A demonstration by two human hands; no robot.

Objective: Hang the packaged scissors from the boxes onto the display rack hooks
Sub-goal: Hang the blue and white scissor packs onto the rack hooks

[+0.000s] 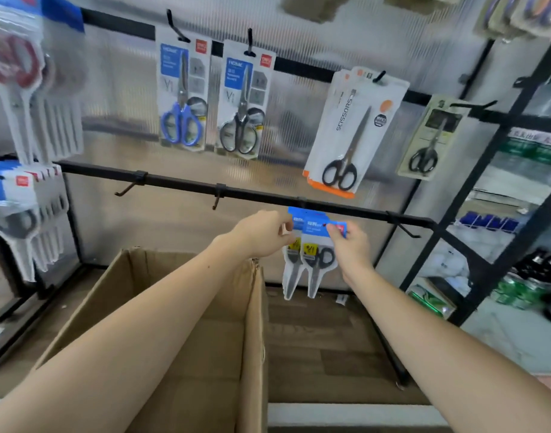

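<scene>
Both hands were up at the middle of the frame, just under the lower black rail. The left hand (263,234) pinched the left edge of the blue card header and the right hand (349,242) pinched its right corner, so the small stack of blue-topped, clear-blister scissor packs (311,245) hung between them, blade tips pointing down. There looked to be at least two packs, fanned slightly.

I judged them light, but top-stiff and bottom-loose: the card header would hold its shape while the plastic tails could swing and slide against one another. Holding by the header near the hang hole seemed the sensible grip, since the slick blister gives little purchase, and thin card could tear at the hole if forced.

The lower black rail (268,195) ran right behind the header; whether a hook sat hidden there I could not tell. Bare black hooks (217,198) jutted from the rail to the left, another at the right end, each a point to snag on. Below the left arm stood the open brown cardboard box (249,323), its wall close beside the dangling tips. Above, in the upper middle, the hung scissor packs (182,95) left clear room beneath them.
</scene>
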